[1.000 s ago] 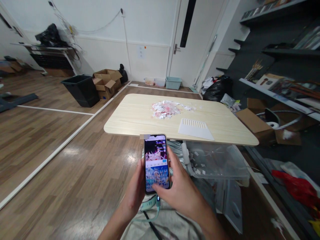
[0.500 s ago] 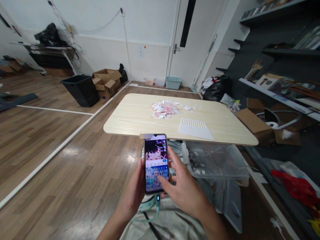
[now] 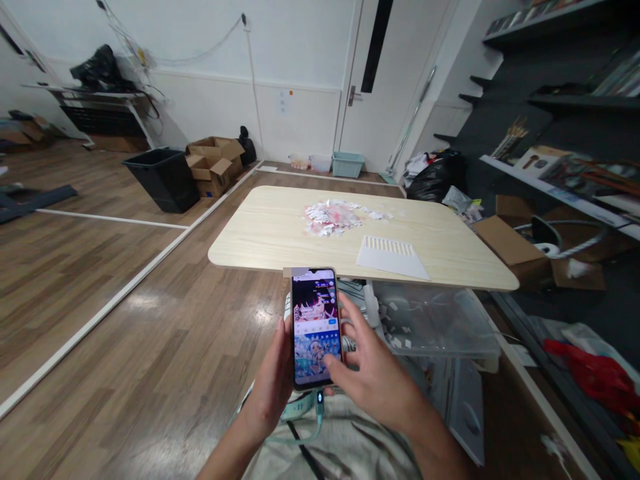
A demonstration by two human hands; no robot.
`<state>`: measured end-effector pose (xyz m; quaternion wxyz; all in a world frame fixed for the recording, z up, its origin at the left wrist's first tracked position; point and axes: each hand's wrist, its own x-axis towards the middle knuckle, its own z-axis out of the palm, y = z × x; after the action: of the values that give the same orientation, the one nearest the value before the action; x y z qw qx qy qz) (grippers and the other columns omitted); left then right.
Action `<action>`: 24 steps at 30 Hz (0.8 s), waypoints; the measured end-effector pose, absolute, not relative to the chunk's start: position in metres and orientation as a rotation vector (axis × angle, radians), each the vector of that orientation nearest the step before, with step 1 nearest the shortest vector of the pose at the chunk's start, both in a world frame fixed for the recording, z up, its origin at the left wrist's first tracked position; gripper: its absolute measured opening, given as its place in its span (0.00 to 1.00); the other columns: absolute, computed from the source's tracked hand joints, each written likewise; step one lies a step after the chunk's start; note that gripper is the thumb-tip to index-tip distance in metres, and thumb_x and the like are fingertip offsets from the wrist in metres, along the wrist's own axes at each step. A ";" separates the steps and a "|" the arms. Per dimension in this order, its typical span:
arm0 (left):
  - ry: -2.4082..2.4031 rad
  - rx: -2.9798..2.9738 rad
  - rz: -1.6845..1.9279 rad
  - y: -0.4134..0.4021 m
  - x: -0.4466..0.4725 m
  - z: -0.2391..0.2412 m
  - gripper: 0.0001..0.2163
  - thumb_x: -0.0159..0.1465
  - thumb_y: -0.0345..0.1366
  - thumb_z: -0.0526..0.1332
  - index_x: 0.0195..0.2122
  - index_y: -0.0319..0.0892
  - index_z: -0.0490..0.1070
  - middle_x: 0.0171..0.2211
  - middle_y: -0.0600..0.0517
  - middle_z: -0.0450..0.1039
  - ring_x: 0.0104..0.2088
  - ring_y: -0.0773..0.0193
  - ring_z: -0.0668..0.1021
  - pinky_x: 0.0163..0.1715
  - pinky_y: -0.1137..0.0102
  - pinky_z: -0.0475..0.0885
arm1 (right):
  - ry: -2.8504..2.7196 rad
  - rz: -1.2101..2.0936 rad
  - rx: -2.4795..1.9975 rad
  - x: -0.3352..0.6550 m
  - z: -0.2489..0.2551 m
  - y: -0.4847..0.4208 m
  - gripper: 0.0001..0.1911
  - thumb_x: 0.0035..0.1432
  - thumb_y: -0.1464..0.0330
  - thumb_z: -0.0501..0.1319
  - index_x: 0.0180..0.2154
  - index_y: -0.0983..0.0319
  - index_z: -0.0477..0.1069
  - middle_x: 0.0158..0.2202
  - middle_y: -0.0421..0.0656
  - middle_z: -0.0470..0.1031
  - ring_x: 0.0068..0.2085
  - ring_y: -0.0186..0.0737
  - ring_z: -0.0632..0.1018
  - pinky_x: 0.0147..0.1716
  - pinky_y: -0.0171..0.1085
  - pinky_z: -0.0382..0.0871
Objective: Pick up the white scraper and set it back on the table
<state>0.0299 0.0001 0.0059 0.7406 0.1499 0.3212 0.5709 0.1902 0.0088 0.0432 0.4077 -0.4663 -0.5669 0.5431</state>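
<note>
A smartphone (image 3: 316, 320) with a lit screen is held upright over my lap, a teal charging cable (image 3: 320, 415) plugged into its lower end. My left hand (image 3: 274, 380) grips the phone's left edge; its fingers behind the phone are hidden. Along the right edge, my right hand (image 3: 367, 360) holds the phone too, with its thumb over the lower part of the screen. Beyond the phone stands a pale wooden table (image 3: 265, 227). On it lie a heap of small white and pink pieces (image 3: 333, 217) and a white sheet with a row of strips (image 3: 391, 257).
A clear plastic bin (image 3: 440, 320) with small white pieces sits under the table's near edge. To the left are a black trash bin (image 3: 163, 180) and cardboard boxes (image 3: 215, 163). Dark shelves (image 3: 575, 100) and an open cardboard box (image 3: 515, 240) line the right side.
The phone and both hands have shifted very slightly right in view. My right thumb has moved slightly at the screen; the grip on the phone is otherwise the same.
</note>
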 end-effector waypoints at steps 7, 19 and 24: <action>0.737 0.356 1.349 0.001 0.036 0.005 0.36 0.69 0.63 0.69 0.71 0.46 0.77 0.67 0.43 0.81 0.76 0.39 0.72 0.77 0.48 0.65 | -1.458 1.125 -1.265 0.171 0.036 0.011 0.50 0.62 0.61 0.75 0.78 0.52 0.57 0.68 0.53 0.76 0.69 0.58 0.78 0.66 0.55 0.79; 0.764 0.372 1.372 0.001 0.037 -0.001 0.35 0.70 0.63 0.67 0.70 0.45 0.78 0.67 0.42 0.81 0.76 0.39 0.72 0.77 0.49 0.65 | -1.474 1.011 -1.386 0.164 0.040 0.013 0.48 0.62 0.55 0.75 0.76 0.57 0.59 0.70 0.56 0.75 0.71 0.60 0.76 0.72 0.58 0.72; 0.747 0.343 1.312 0.001 0.030 0.002 0.37 0.69 0.64 0.68 0.71 0.48 0.77 0.68 0.42 0.81 0.74 0.37 0.73 0.74 0.46 0.68 | -1.391 1.254 -1.211 0.178 0.038 0.013 0.42 0.68 0.52 0.70 0.77 0.51 0.61 0.68 0.53 0.76 0.66 0.56 0.80 0.60 0.52 0.84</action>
<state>0.0300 0.0010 0.0025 0.7150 0.1548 0.3373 0.5925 0.1778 0.0134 0.0378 0.4401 -0.4876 -0.5599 0.5051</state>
